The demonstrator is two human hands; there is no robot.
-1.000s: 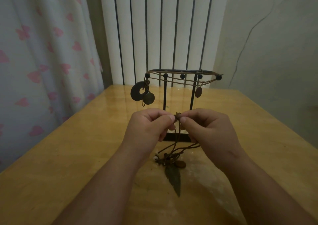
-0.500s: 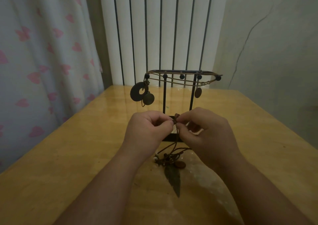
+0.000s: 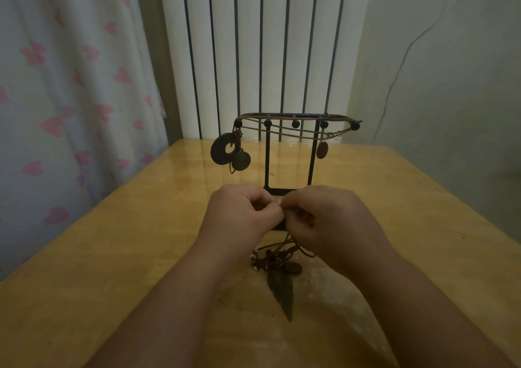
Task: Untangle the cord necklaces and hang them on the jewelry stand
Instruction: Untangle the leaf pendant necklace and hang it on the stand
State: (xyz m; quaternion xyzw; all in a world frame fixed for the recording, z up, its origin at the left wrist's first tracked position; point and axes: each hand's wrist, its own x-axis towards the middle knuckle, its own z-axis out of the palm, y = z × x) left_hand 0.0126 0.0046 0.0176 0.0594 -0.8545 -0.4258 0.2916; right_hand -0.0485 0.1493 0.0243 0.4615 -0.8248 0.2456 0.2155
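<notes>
Your left hand (image 3: 242, 215) and right hand (image 3: 335, 226) are raised just in front of the jewelry stand (image 3: 296, 119), knuckles up, all fingers curled in tight. Their fingertips meet between them, where you pinch the brown cord of the tangled cord necklaces (image 3: 282, 255); the exact spot of the grip is hidden by your fingers. From under your right hand the cord drops in loose loops to a knotted bunch resting on the table (image 3: 112, 255), directly below your hands. Out of that bunch a dark leaf pendant (image 3: 282, 291) lies flat, its long axis running towards you and its tip pointing at the near edge, angled a little to your right. A small brown oval pendant (image 3: 294, 268) sits at the leaf's upper right, and pale beads (image 3: 255, 255) show at the left of the bunch. The stand's top bar runs left to right on two thin black uprights, with ball-tipped pegs along it and tan cords draped across. A ring-shaped disc (image 3: 222, 150) and a round pendant (image 3: 241, 160) hang at its left end, an oval one (image 3: 322, 150) near its right. The table is glossy yellow wood with a pale, scuffed patch close to you. A white curtain (image 3: 70, 100) printed with pink hearts hangs on the left, a white panel (image 3: 248, 43) with dark vertical lines stands behind, and a pale wall (image 3: 451, 86) marked by a thin dark line is on the right.
</notes>
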